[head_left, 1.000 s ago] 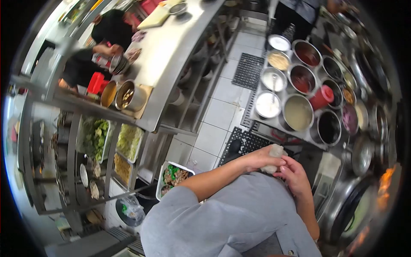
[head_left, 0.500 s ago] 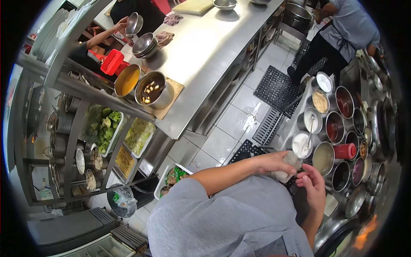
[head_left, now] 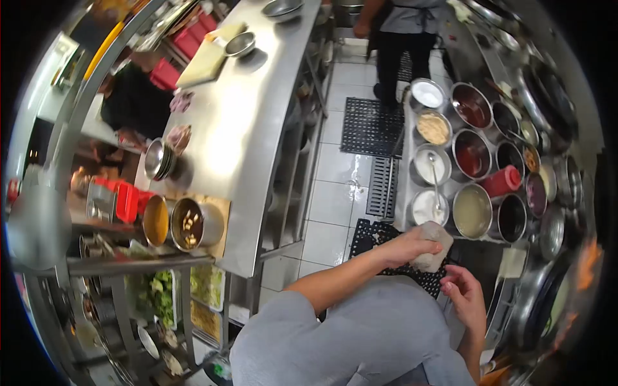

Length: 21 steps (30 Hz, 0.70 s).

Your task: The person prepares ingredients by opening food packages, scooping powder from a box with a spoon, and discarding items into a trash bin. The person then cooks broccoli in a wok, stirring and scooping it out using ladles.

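My left hand (head_left: 412, 249) is closed around a folded greyish cloth (head_left: 432, 248), which sticks out past the thumb just below the row of pots. A little to the right and lower, my right hand (head_left: 465, 296) is held with its fingers loosely bent and apart, and nothing shows in it. A small gap separates it from the cloth. Nearest to the cloth stand a pot of white powder (head_left: 427, 207) with a spoon in it and a pot of pale cloudy liquid (head_left: 472, 211).
Pots of red sauce (head_left: 472, 154) and a red squeeze bottle (head_left: 502, 182) crowd the right counter. Flames (head_left: 587, 264) rise at the far right. A steel table (head_left: 219, 116) runs along the left. A co-worker (head_left: 405, 51) stands in the aisle, another person (head_left: 136, 96) beyond the table.
My view has turned to the right. The right hand has come away from the cloth, which the left still holds. The person beyond the table no longer holds up a bowl.
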{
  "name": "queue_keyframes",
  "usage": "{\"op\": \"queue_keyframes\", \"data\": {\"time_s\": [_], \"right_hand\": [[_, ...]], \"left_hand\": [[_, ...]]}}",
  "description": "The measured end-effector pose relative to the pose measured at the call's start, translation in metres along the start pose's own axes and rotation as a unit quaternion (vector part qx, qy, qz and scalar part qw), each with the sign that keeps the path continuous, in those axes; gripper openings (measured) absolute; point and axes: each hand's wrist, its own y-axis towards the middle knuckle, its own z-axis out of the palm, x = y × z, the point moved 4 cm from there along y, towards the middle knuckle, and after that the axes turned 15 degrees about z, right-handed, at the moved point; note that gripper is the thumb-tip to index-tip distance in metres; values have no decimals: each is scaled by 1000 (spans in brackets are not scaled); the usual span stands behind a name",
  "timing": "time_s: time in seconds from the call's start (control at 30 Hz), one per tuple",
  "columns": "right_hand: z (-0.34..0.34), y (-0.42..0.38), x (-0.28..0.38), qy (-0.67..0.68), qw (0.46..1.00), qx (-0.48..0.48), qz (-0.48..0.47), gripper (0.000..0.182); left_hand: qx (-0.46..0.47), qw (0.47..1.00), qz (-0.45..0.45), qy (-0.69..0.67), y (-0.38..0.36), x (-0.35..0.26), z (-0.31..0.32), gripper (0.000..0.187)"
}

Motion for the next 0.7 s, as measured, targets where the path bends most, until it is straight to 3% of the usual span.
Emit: {"op": "queue_keyframes", "data": {"time_s": [0.17, 0.33, 0.47, 0.53, 0.57, 0.6, 0.63, 0.7], "right_hand": [[-73, -45, -74, 89, 990, -109, -7, 35], [-194, -127, -170, 90, 936, -339, -13, 35], [-290, -253, -263, 104, 837, -535, 48, 36], [-324, -324, -321, 6, 770, -632, 94, 42], [-332, -351, -353, 47, 721, -682, 114, 42], [-354, -381, -407, 48, 711, -688, 133, 41], [-369, -404, -461, 61, 689, -717, 93, 41], [-378, -436, -467, 6, 624, -748, 227, 42]], "left_hand": [[87, 992, -86, -6, 31, 64, 66, 43], [119, 977, -170, -40, 59, 139, 121, 41], [91, 969, -230, -26, 80, 168, 204, 25], [81, 959, -268, -30, 91, 199, 244, 28], [89, 953, -289, -7, 99, 224, 255, 30], [85, 951, -298, -2, 105, 238, 277, 34], [84, 942, -324, 2, 113, 262, 287, 36], [107, 935, -336, -25, 128, 292, 327, 41]]}}
